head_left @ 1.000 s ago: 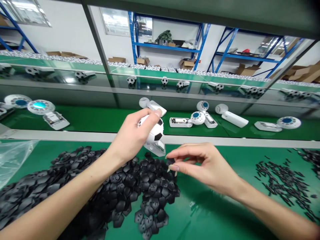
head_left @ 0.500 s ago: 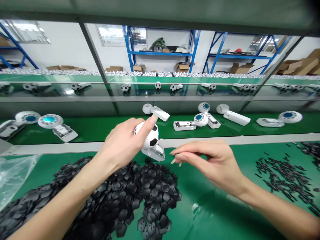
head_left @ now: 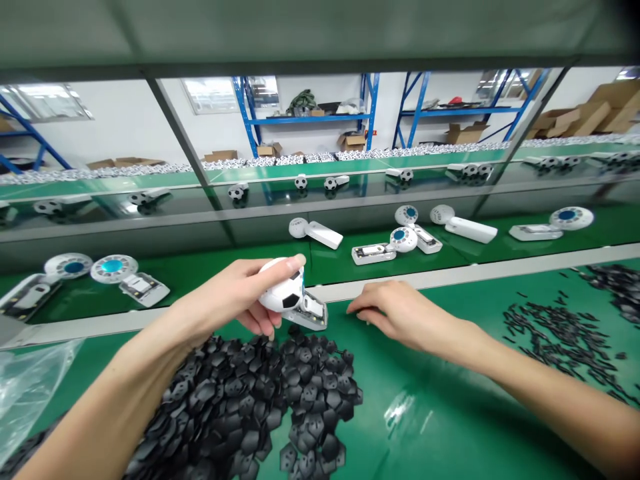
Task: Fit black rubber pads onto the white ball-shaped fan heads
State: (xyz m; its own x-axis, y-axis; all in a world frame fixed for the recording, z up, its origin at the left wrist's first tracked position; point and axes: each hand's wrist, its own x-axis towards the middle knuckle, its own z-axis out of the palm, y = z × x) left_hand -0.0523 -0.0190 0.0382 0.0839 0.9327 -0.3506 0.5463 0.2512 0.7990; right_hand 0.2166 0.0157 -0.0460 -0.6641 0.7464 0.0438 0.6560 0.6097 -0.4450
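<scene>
Left hand (head_left: 225,293) clamped on football-patterned gadget (head_left: 281,285); right hand (head_left: 395,311) loosely open, empty, I note, near black hexagonal pieces (head_left: 305,393) on green tabletop (head_left: 425,413).

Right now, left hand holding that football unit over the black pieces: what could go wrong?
The football-patterned unit is held by the left hand just above the black hexagonal pieces, so a slip could drop it among them. Its white base sits close to the grey belt rail and could knock against it.
</scene>
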